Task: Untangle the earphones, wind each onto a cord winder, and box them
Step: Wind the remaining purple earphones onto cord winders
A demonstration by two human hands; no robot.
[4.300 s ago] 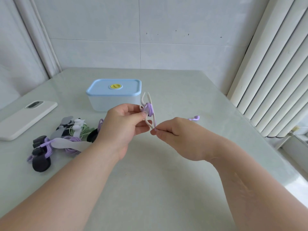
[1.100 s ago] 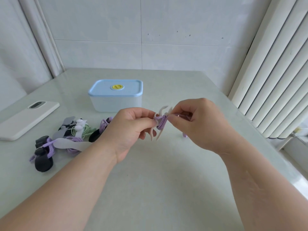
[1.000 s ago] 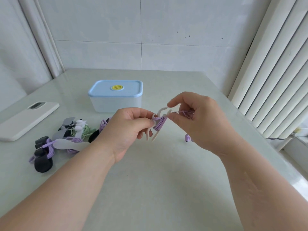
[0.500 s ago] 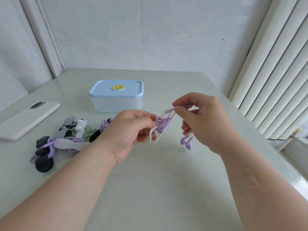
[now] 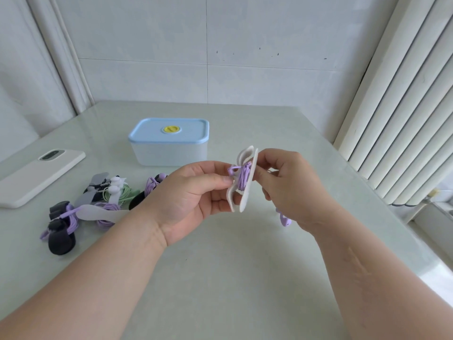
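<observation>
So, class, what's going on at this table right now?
A person is winding a purple earphone cord onto a white cord winder. The left hand pinches the winder at the wound cord. The right hand grips its far edge, with the purple earbuds dangling below. Other wound earphones lie to the left, and the blue-lidded box stands shut behind.

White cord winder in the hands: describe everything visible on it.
The white cord winder looks like soft, matte silicone: two flat, curved flaps joined at a narrow waist, where purple cord is wound thick. It is held off the table, roughly upright, top tipped right. The left hand pinches the waist; the right hand grips the right flap.
</observation>
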